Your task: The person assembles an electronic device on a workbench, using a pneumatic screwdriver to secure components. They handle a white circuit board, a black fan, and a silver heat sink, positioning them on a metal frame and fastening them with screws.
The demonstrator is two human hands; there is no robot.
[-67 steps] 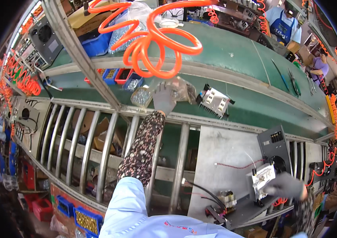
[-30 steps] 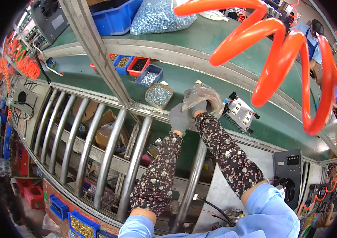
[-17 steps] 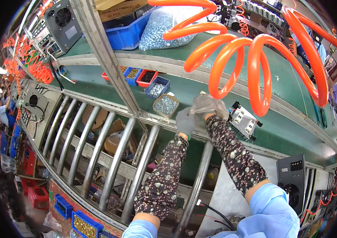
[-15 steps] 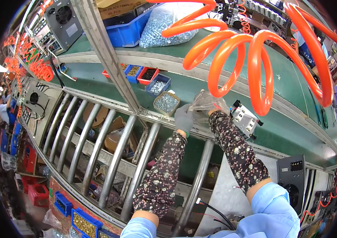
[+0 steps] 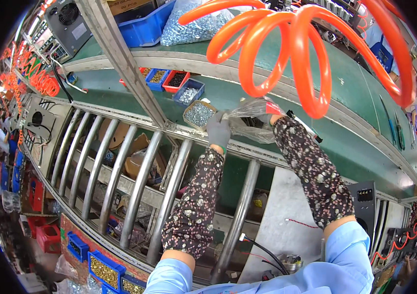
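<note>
A clear plastic bag [image 5: 250, 131] is stretched between my two hands above the far rail of the roller conveyor. My left hand [image 5: 218, 132], in a grey glove, is closed on the bag's left end, beside a square tub of small silver screws [image 5: 199, 114]. My right hand [image 5: 266, 119], also gloved, grips the other end; folds of plastic cover most of its fingers. A bit of red shows at the bag near the right wrist. Behind my right forearm, a white block with black ends [image 5: 311, 132] is mostly hidden on the green bench.
Small blue [image 5: 189, 92] and red [image 5: 175, 81] bins of fasteners line the bench. A thick orange coiled hose [image 5: 311, 63] hangs over it. Metal rollers [image 5: 140, 191] lie below my left arm. A grey metal sheet [image 5: 277, 215] and a black fan panel [image 5: 363, 196] are at right.
My hands have drawn apart, pulling the bag wider between them. My right forearm now covers most of the white block. The whole view has shifted slightly.
</note>
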